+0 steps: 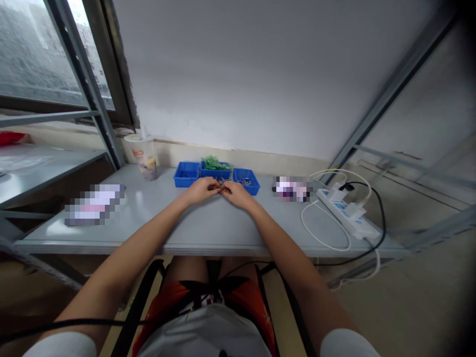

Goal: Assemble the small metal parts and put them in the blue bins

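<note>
- Both hands — left hand [201,190] and right hand [237,193] — meet fingertip to fingertip, pinching a small metal part [219,187].
- Just behind sit three blue trays [186,174] on the grey table [208,228].

just beyond the fingertips sit three glossy blue plastic bins [186,174]; the small parts pinched there [220,187] look like shiny metal, perhaps. beneath lies a smooth, faintly sheened grey tabletop [208,228].
</note>
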A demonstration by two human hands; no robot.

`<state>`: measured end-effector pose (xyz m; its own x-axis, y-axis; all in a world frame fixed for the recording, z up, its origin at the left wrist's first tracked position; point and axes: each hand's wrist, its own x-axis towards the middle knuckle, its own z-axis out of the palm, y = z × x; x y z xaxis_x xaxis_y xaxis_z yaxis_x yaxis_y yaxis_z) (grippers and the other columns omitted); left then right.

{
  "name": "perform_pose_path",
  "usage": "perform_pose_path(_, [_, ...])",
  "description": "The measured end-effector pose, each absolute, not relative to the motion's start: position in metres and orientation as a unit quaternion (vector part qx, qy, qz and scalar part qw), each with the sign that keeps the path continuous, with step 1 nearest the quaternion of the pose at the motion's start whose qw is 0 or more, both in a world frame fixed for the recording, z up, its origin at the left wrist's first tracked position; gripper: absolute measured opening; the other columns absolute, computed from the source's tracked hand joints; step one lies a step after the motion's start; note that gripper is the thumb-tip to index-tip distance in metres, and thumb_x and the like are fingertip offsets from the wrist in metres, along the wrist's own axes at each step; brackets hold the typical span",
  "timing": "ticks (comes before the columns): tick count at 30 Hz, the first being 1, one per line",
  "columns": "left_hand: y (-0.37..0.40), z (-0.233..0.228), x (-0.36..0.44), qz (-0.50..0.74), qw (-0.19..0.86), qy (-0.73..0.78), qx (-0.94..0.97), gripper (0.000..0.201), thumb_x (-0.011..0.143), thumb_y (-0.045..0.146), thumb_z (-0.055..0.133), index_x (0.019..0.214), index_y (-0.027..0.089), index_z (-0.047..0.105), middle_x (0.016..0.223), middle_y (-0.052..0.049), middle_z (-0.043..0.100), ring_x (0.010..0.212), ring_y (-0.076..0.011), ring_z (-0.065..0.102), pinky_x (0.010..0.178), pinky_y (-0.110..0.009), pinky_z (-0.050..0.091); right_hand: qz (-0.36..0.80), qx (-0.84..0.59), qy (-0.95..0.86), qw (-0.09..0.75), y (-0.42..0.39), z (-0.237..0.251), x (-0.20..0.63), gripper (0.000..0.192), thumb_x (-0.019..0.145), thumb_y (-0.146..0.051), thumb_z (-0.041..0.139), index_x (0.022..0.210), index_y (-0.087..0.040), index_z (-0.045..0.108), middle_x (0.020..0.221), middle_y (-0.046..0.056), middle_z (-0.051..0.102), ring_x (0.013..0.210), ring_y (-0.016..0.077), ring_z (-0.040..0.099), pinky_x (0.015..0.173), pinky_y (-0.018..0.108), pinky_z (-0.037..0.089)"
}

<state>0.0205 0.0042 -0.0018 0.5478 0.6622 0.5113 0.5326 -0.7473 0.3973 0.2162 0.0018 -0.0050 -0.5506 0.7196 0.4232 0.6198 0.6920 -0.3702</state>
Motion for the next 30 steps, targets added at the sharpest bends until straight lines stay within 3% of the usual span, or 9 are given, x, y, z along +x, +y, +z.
perform_pose_path(8, [0.007, -0.002, 0.017, 0.306, 0.088, 0.386, 0.866, 0.016, 0.080, 0.022, 0.056, 0.087, 0.016, 0.069, 0.081, -0.004, 0.066, 0.072, -0.0150, 0.057, 0.066, -0.024, 0.041, 0.082, -0.385, -0.859, 0.328, 0.006, -0.003, 0.223, 0.010, 0.086, -0.022, 0.055, 0.086, -0.016, 0.063, 0.080, 0.003, 0.061, 0.071, 0.0125, 0.053, 0.069, 0.023, 0.039])
perform_pose_path(15, [0.013, -0.014, 0.020, 0.288, 0.148, 0.369, 0.871, 0.018, 0.078, 0.022, 0.054, 0.085, 0.015, 0.070, 0.073, -0.002, 0.067, 0.065, -0.0136, 0.056, 0.061, -0.023, 0.040, 0.073, -0.355, -0.874, 0.325, -0.001, -0.002, 0.216, 0.011, 0.087, -0.022, 0.053, 0.088, -0.017, 0.062, 0.083, 0.003, 0.061, 0.075, 0.0132, 0.054, 0.072, 0.024, 0.039])
perform_pose_path(23, [0.013, -0.007, 0.015, 0.323, 0.120, 0.380, 0.858, 0.019, 0.082, 0.025, 0.056, 0.090, 0.016, 0.070, 0.080, -0.004, 0.068, 0.070, -0.0145, 0.057, 0.064, -0.025, 0.041, 0.085, -0.373, -0.857, 0.346, 0.005, -0.002, 0.222, 0.010, 0.086, -0.023, 0.054, 0.085, -0.016, 0.063, 0.083, 0.003, 0.061, 0.072, 0.0122, 0.054, 0.070, 0.023, 0.039])
perform_pose_path(30, [0.008, -0.004, 0.020, 0.362, 0.106, 0.345, 0.859, 0.017, 0.084, 0.024, 0.059, 0.094, 0.016, 0.069, 0.084, -0.004, 0.067, 0.075, -0.0143, 0.058, 0.068, -0.025, 0.043, 0.096, -0.388, -0.862, 0.311, 0.007, -0.005, 0.223, 0.011, 0.086, -0.020, 0.054, 0.087, -0.016, 0.064, 0.081, 0.003, 0.063, 0.074, 0.0130, 0.055, 0.069, 0.023, 0.038])
